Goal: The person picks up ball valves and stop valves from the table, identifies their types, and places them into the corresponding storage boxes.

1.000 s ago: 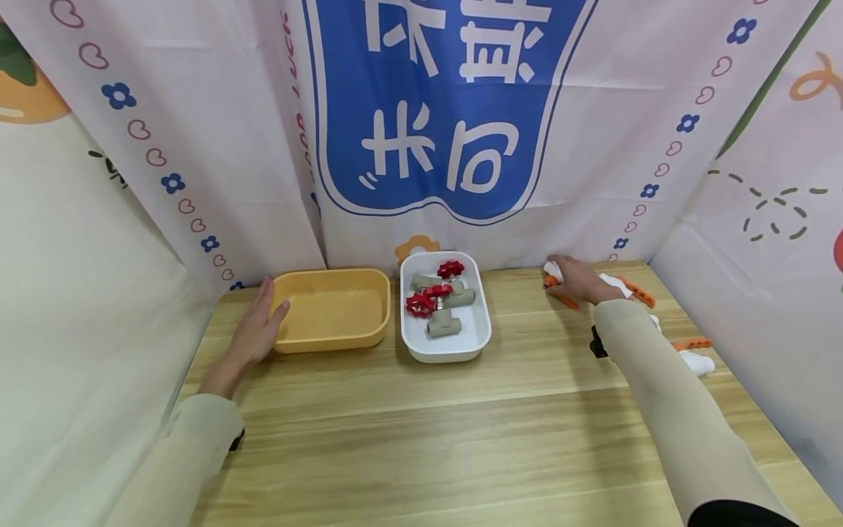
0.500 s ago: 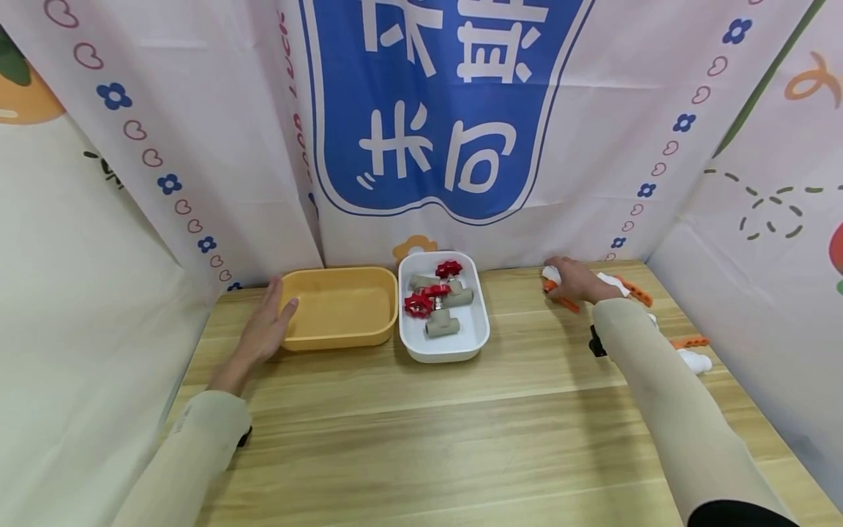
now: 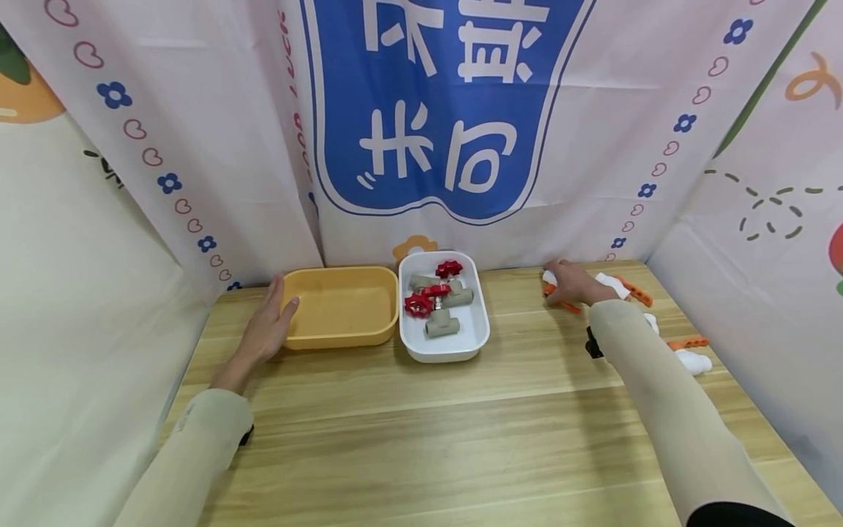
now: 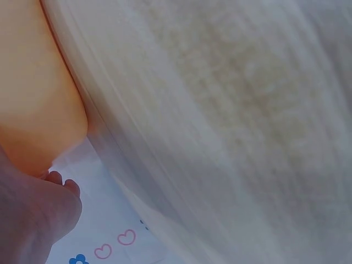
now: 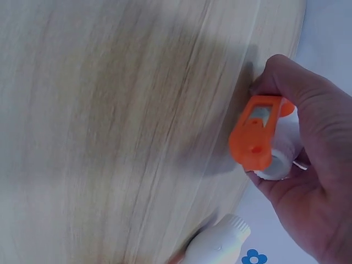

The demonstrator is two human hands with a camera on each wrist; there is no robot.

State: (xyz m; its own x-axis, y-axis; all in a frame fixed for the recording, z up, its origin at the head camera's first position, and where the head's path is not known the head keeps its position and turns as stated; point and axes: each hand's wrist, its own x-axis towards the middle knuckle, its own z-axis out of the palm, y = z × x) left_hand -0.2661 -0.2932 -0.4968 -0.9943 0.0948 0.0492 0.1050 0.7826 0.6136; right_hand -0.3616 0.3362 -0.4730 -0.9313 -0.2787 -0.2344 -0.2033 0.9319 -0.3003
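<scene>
My left hand (image 3: 263,329) lies along the left side of a yellow tray (image 3: 339,342), its fingers straight against the wall and its thumb by the rim. In the left wrist view, part of that hand (image 4: 41,212) shows against the tray's side (image 4: 47,99). At the back right, my right hand (image 3: 571,283) grips a white plastic valve with an orange lever handle (image 5: 256,135). Thumb and fingers close round its white body, while the orange handle sticks out toward the wrist camera. My hand covers much of this valve in the head view.
A white tray (image 3: 444,354) stands right beside the yellow one, holding several grey pipe valves (image 3: 443,323) with red handwheels. More white-and-orange valves (image 3: 694,361) lie under and beyond the right forearm. A printed cloth (image 3: 540,241) hangs along the table's back edge.
The yellow tray has slid right with my left hand, up against the white tray. My right hand stays at the valve at the back right, shifting only slightly.
</scene>
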